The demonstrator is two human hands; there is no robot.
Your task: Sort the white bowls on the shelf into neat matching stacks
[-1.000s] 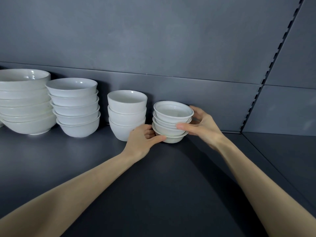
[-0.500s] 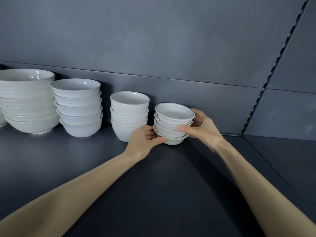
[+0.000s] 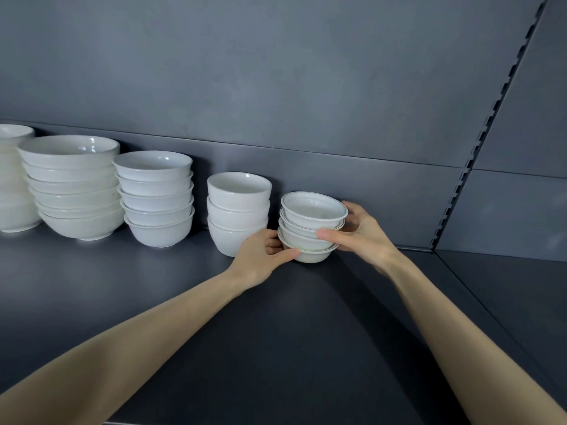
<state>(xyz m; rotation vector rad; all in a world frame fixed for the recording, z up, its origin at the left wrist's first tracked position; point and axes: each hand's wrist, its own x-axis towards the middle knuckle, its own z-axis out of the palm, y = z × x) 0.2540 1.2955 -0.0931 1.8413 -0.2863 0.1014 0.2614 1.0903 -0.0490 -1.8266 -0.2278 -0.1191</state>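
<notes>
A stack of several small rimmed white bowls [image 3: 311, 223] stands on the dark shelf [image 3: 276, 332] near the back wall. My left hand [image 3: 262, 256] grips its left side, thumb against the bottom bowl. My right hand [image 3: 362, 233] grips its right side, thumb across the front of the stack and fingers behind it. To the left stand a stack of three deep cups [image 3: 237, 210], a stack of medium bowls [image 3: 156, 197] and a stack of large bowls [image 3: 73, 185].
A further white stack [image 3: 12, 179] is cut off by the left edge. The grey back wall rises just behind the bowls. A slotted upright rail [image 3: 478, 142] runs up the wall on the right, with a shelf joint [image 3: 478, 305] below it.
The view has shifted left, bringing another stack into sight at the far left. Both hands stay on the small bowl stack, which has hardly moved on the shelf.
</notes>
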